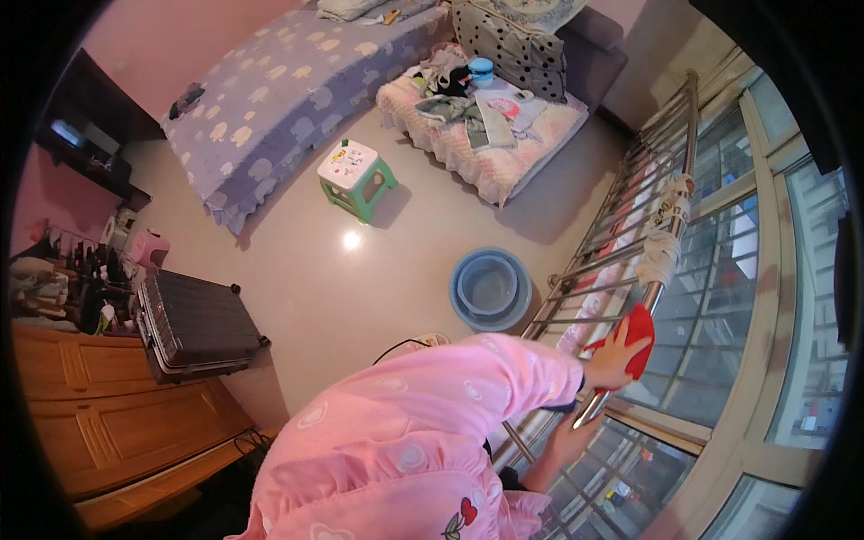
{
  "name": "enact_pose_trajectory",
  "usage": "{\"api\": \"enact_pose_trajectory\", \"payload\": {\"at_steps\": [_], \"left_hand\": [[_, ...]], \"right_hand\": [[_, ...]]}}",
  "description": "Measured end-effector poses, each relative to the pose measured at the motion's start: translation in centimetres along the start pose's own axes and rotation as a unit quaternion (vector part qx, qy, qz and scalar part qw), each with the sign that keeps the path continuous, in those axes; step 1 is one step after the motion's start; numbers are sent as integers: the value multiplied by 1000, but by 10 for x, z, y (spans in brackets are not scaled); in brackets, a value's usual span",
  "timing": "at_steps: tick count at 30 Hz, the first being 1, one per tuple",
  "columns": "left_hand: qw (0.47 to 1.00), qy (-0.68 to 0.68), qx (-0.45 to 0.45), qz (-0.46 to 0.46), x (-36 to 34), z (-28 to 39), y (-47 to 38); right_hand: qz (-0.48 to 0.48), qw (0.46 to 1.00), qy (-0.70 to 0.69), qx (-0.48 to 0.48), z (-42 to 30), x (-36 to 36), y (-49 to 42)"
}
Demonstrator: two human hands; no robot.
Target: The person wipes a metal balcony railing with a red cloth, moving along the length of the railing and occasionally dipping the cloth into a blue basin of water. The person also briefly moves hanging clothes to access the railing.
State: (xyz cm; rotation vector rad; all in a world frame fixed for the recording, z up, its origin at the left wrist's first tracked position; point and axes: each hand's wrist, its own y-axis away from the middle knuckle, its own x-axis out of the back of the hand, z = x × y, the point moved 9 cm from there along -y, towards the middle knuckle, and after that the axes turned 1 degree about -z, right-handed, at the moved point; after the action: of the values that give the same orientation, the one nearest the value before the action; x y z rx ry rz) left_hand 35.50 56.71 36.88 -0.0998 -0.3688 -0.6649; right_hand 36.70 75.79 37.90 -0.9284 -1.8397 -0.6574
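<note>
A red cloth (641,337) lies over the top tube of a stainless-steel railing, with my left hand (613,361) pressed on it, fingers spread. My left arm, in a pink sleeve with heart prints, reaches across to the right. Lower down, my right hand (568,442) is curled at the same metal rail (590,410); part of its fingers is hidden. Farther up the tube, a whitish cloth wrapping (658,258) goes around it, and above that sits a patterned wrapping (673,202). Behind the railing are framed glass windows (715,297) with bars outside.
Nested blue basins (491,260) stand on the floor left of the railing. Beyond are a green-legged stool (349,164), a bed with a purple cover (270,88) and a low pink-covered bed (439,138) holding clothes. A dark suitcase (199,320) stands by wooden cabinet doors (115,418) at left.
</note>
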Motion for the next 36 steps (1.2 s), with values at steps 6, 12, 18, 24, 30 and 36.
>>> {"api": "enact_pose_trajectory", "payload": {"at_steps": [6,12,18,24,30,36], "left_hand": [[998,-11,-3,67,4,1,-37],[998,-53,-22,-9,3,11,31],[970,-188,-119,-94,-10,25,63],[991,-80,-86,-68,12,14,-3],[964,-250,-91,-15,12,14,-31],[954,-248,-164,-35,-19,13,7]], "right_hand": [[-1,1000,-8,15,8,-2,-1],[13,999,-35,18,0,4,3],[25,998,-65,3,-6,11,7],[-8,999,-32,-25,1,5,3],[-9,995,-94,-25,11,-10,-4],[27,997,-72,-4,7,-4,-2]]}}
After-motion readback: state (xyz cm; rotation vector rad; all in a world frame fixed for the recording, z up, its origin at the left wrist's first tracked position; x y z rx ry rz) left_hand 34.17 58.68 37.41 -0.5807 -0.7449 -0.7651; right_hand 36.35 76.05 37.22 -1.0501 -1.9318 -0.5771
